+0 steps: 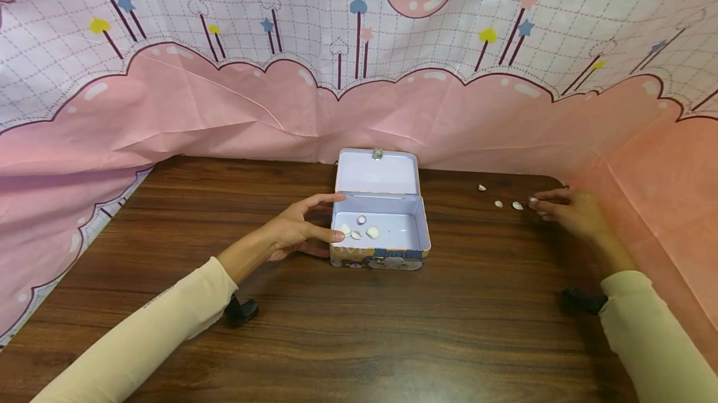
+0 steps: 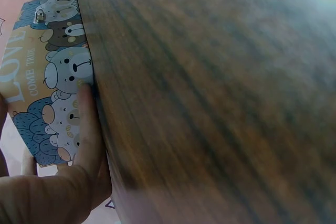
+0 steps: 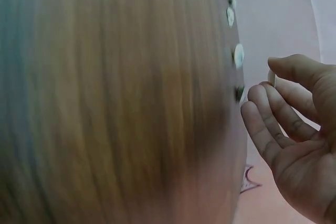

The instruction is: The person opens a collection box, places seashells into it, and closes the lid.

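Note:
An open tin box (image 1: 405,223) with cartoon bears on its front (image 2: 68,72) stands on the table, its lid (image 1: 378,171) raised at the back. Several pale seashells (image 1: 373,232) lie inside, toward the left end. My left hand (image 1: 300,225) grips the box's left end, the thumb at the front rim and a finger at the back corner. Off to the right, my right hand (image 1: 566,207) pinches a small white seashell (image 3: 271,78) between thumb and index finger, the other fingers loosely bent. Three seashells (image 1: 517,205) lie on the table just left of that hand.
The dark wood-grain table (image 1: 359,334) runs up to a pink and white patterned cloth (image 1: 241,119) hung behind it. An orange-pink stretch of cloth (image 1: 667,203) rises close beside the right arm. A black wrist mount (image 1: 241,311) hangs under each forearm.

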The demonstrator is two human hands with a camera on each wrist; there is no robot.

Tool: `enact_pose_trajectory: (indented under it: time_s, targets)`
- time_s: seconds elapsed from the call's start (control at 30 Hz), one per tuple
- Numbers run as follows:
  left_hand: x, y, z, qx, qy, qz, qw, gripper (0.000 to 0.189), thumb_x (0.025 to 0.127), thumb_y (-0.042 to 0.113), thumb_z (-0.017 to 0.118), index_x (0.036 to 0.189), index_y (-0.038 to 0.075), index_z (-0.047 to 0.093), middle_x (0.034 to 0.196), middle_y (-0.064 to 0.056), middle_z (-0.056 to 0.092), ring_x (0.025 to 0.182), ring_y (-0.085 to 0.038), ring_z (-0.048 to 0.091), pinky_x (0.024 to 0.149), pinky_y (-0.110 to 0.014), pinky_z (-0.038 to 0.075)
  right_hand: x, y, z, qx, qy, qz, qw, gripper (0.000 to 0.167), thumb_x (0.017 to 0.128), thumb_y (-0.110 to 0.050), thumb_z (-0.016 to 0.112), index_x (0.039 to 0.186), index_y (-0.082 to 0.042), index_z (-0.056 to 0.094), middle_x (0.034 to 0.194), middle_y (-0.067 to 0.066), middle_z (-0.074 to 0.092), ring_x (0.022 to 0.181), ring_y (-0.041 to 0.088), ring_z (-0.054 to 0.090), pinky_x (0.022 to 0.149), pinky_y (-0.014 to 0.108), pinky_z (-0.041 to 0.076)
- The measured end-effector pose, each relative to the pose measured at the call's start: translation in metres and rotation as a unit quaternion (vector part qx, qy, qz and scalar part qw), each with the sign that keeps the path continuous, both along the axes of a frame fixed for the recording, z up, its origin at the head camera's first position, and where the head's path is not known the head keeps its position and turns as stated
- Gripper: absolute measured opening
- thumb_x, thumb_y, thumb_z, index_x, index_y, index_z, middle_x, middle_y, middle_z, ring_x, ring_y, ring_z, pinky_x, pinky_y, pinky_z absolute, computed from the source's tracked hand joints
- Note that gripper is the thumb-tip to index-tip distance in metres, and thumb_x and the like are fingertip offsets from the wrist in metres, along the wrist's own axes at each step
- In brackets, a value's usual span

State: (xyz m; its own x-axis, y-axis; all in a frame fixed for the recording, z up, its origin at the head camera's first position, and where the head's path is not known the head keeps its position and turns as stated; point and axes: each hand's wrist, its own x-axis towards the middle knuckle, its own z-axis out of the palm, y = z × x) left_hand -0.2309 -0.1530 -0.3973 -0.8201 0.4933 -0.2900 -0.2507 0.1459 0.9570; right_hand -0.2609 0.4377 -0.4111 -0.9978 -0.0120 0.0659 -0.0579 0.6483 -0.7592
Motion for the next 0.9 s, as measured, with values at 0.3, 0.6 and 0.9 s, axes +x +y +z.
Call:
enact_pose_trajectory:
  time_s: [0.3, 0.6, 0.9]
  targets:
    - [0.000, 0.000, 0.001, 0.000, 0.001, 0.004, 1.0000, 0.090, 0.097, 0.004, 0.089, 0.172, 0.032, 0.048, 0.177, -0.017, 0.033, 0.129, -0.040, 0.069, 0.101, -0.058, 0.070, 0.003, -0.024, 0.009, 0.034, 0.013, -0.008, 0.9993, 0.047, 0.110, -0.025, 0.077, 0.138, 0.012, 0.073, 0.092, -0.026, 0.080, 0.079, -0.007, 0.076, 0.069, 0.017, 0.066]
    - [0.001, 0.001, 0.001, 0.001, 0.003, 0.002, 1.0000, 0.091, 0.097, 0.004, 0.089, 0.173, 0.032, 0.047, 0.177, -0.016, 0.032, 0.130, -0.041, 0.069, 0.101, -0.059, 0.070, 0.012, -0.052, 0.016, 0.046, 0.024, -0.005, 0.9986, 0.046, 0.109, -0.030, 0.079, 0.138, 0.005, 0.076, 0.112, 0.012, 0.087, 0.082, -0.002, 0.076, 0.070, 0.018, 0.064]
    - [0.001, 0.000, 0.000, 0.001, -0.003, 0.006, 1.0000, 0.091, 0.097, 0.004, 0.089, 0.172, 0.033, 0.048, 0.177, -0.016, 0.033, 0.125, -0.037, 0.071, 0.100, -0.059, 0.070, 0.024, -0.083, 0.031, 0.052, 0.021, 0.017, 0.9983, 0.046, 0.109, -0.043, 0.078, 0.138, -0.007, 0.080, 0.116, 0.016, 0.087, 0.091, 0.012, 0.081, 0.076, 0.024, 0.068]
